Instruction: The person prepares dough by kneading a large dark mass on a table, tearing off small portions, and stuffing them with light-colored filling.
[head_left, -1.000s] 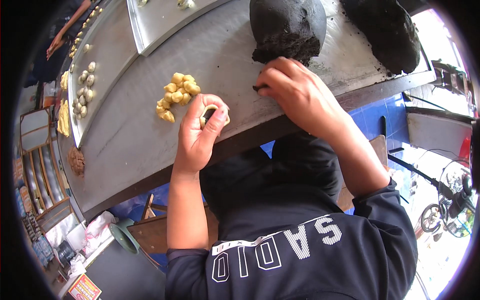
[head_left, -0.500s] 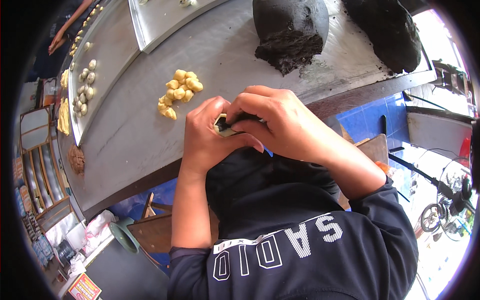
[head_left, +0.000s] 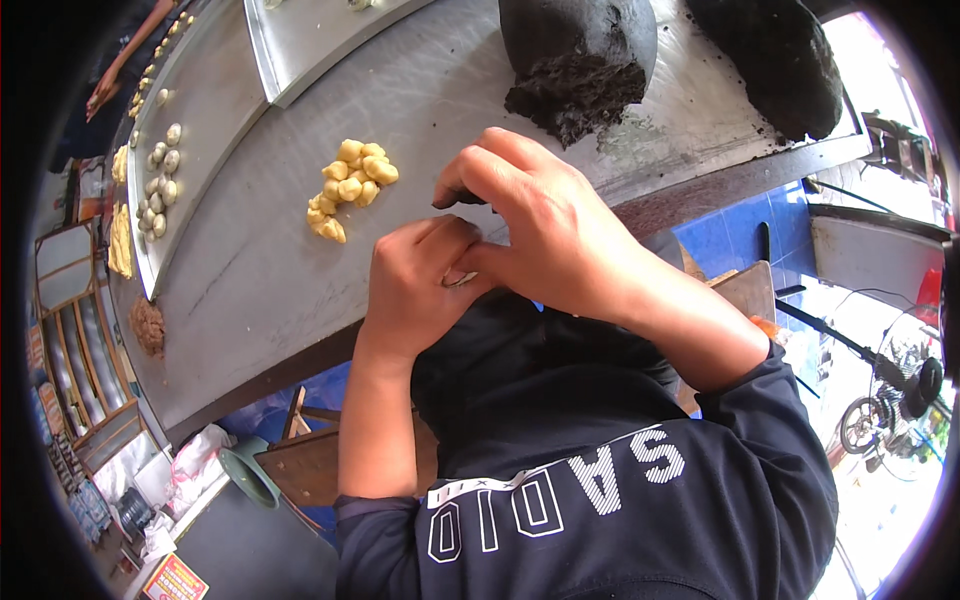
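My left hand (head_left: pixel 415 285) is closed over a small piece of pale dough (head_left: pixel 460 279), of which only a sliver shows between the fingers. My right hand (head_left: pixel 550 220) sits against it, its thumb reaching the dough. The right fingers are curved and raised apart from that thumb, and dark smears mark their tips. Just beyond my hands, a cluster of yellow dough balls (head_left: pixel 350 185) lies on the metal table (head_left: pixel 260 270). Farther off stands a large black mass of dough-like filling (head_left: pixel 580 70), torn and crumbly at its near side.
Another long black lump (head_left: pixel 770 65) lies at the far right. Metal trays (head_left: pixel 215 110) at the left hold several pale, dark-tinged balls (head_left: pixel 160 185). A brown lump (head_left: pixel 147 325) rests at the left edge. Another person's hand (head_left: pixel 103 92) shows at far left.
My left fingers have folded over the dough, hiding its dark-filled opening. My right fingers have lifted out of it and away, while the right thumb stays by the left hand.
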